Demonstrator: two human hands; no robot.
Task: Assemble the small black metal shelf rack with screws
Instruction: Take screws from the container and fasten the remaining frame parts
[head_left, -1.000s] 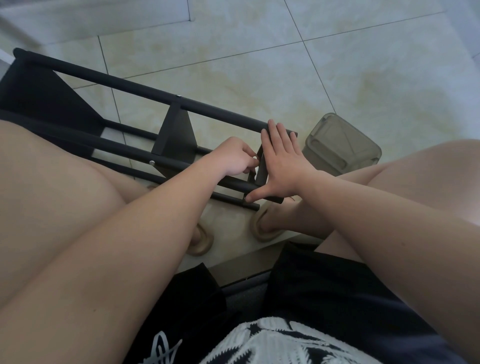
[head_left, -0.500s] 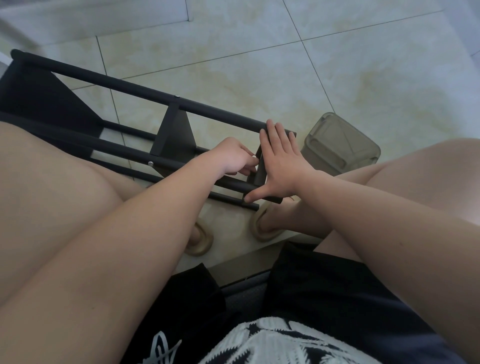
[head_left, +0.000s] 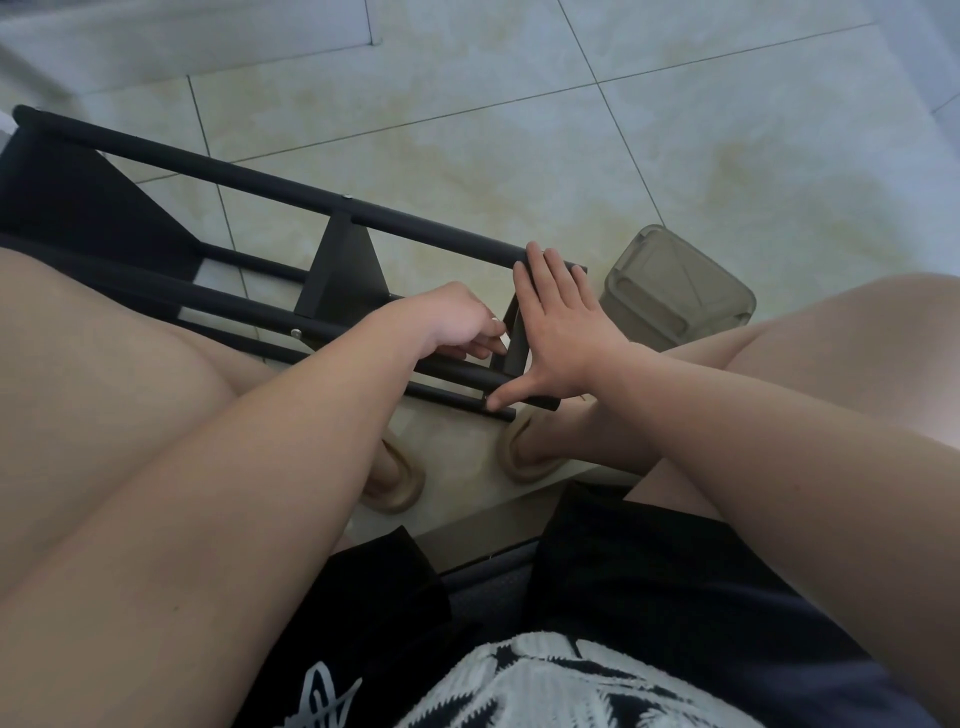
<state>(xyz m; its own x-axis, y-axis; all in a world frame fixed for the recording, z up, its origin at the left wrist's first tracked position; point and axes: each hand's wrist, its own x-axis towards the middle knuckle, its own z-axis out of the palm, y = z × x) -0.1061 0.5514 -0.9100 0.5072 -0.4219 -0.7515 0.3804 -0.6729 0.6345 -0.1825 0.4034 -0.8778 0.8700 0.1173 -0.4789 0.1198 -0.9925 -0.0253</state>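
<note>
Rack: black metal shelf rack (head_left: 249, 179) lay sideways on the tile floor.
Right hand (head_left: 563, 332): flat, fingers straight, pressed on its end panel.
Left hand (head_left: 457, 322): fingers curled beside that panel, couldn't tell if it held anything.

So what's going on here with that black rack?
A seated person is assembling a black metal tube shelf rack. The right hand presses flat against its end panel, thumb on a lower tube. The left hand, fingers curled, works at that panel's inner side; any screw there is hidden. A smoky plastic box sits nearby.
</note>
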